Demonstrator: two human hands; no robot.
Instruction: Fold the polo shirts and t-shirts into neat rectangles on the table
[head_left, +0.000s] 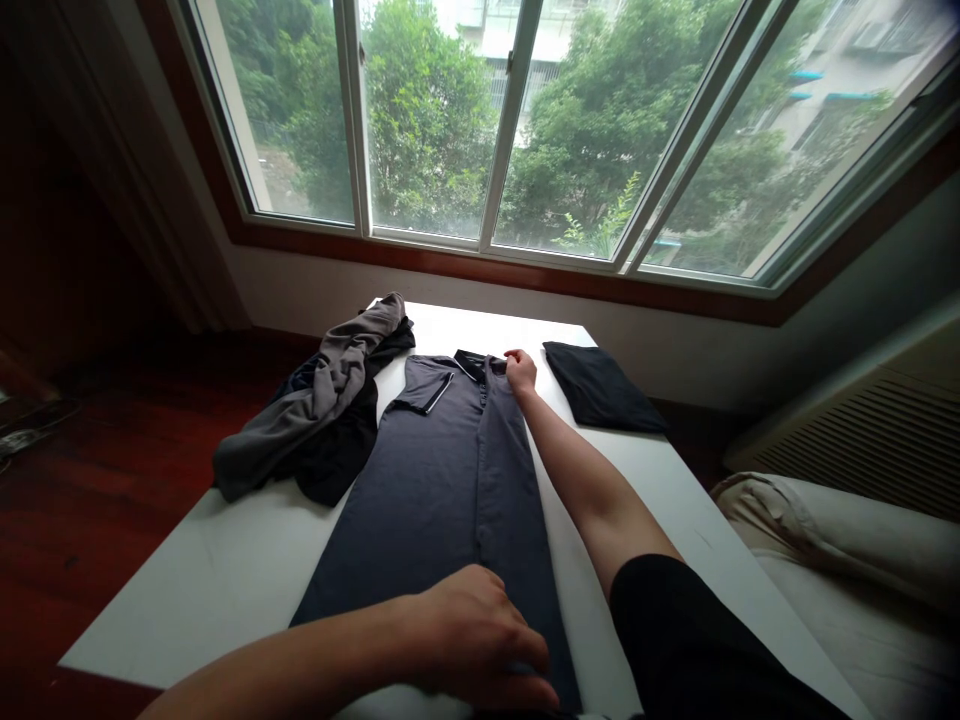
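A dark grey shirt (427, 490) with a black collar lies on the white table (150, 600), its collar toward the window. Its right side is folded over lengthwise toward the middle; the left sleeve, edged in white, lies on the body of the shirt. At the shoulder beside the collar, my right hand (521, 371) is closed on the shirt's fabric. My left hand (487, 640) is closed at the near end of the shirt, fingers curled on the hem, partly hidden by the hand itself.
A heap of grey and black clothes (322, 400) hangs over the table's left edge. A folded black garment (604, 388) lies at the back right. Behind the table is a window (435, 240); beige bedding (862, 560) is at the right.
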